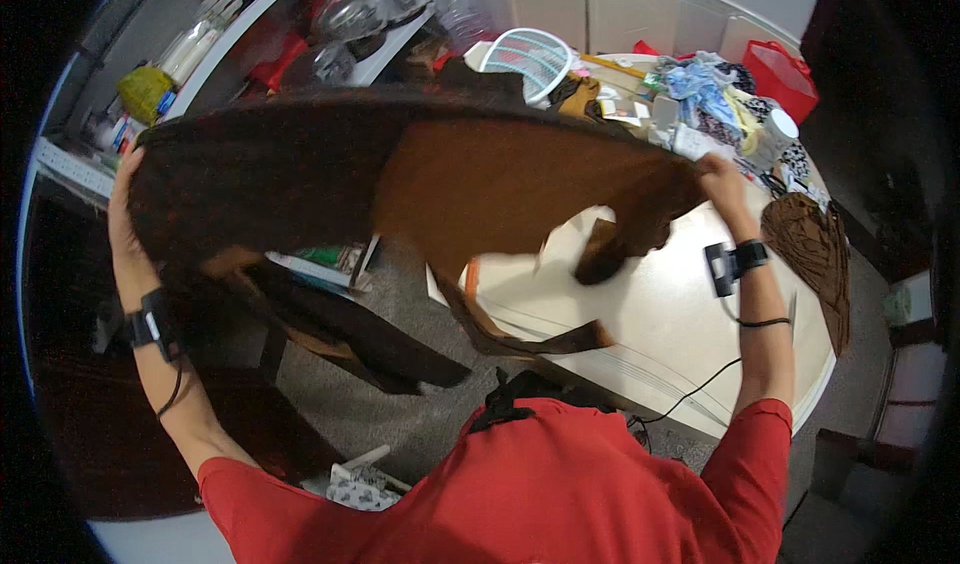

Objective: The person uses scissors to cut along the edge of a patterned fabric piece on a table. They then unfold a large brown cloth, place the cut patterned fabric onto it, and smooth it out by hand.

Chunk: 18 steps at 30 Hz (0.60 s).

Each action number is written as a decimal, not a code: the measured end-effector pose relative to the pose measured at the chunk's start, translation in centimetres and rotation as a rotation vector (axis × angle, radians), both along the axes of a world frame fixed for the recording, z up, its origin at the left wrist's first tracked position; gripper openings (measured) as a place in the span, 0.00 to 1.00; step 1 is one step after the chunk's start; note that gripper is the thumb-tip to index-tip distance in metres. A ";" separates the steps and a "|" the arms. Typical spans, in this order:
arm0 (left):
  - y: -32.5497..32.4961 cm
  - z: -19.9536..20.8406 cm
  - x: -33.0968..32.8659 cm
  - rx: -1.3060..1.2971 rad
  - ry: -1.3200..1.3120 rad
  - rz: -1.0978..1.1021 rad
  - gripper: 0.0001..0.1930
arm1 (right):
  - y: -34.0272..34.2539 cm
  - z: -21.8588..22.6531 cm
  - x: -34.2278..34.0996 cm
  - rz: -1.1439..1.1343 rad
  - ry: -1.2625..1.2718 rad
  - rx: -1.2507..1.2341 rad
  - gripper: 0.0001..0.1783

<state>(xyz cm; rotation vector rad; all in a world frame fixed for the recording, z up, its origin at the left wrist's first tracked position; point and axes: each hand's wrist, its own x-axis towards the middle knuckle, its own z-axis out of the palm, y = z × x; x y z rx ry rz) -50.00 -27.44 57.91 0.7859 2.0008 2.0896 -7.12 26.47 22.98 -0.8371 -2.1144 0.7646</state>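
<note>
A large piece of brown cloth (pixel 480 184), dark on its left and lighter brown toward the right, is stretched wide in the air between my hands. Its upper edge runs nearly straight, while long narrow strips dangle from below. At the far left end, my left hand (pixel 122 214) grips the edge, its fingertips partly hidden. My right hand (pixel 728 192) is closed on the opposite end, above the white table (pixel 690 304). Whether the cloth is a finished garment I cannot tell.
Brown gathered cloth (pixel 808 249) lies along the table's right edge. Farther back are a mesh racket (pixel 525 64), a heap of fabrics (pixel 705 89), a white container (pixel 776 136) and a red bag (pixel 780 76). A cluttered shelf (pixel 255 29) stands at left; a patterned stool (pixel 358 492) is below.
</note>
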 end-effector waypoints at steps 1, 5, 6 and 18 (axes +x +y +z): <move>2.6 -2.5 -2.2 0.058 -0.060 -0.081 0.19 | 2.5 2.0 3.8 -0.127 0.011 0.032 0.18; 10.0 -1.8 -8.2 0.036 0.185 -0.307 0.19 | 4.0 11.1 13.0 -0.308 0.081 0.013 0.18; 11.8 -0.9 -8.5 0.098 0.197 -0.346 0.18 | 3.6 13.1 15.0 -0.408 0.069 0.062 0.16; 19.6 -10.1 -10.5 -0.212 0.825 -0.088 0.15 | -8.2 10.9 32.4 -0.762 -0.133 0.380 0.18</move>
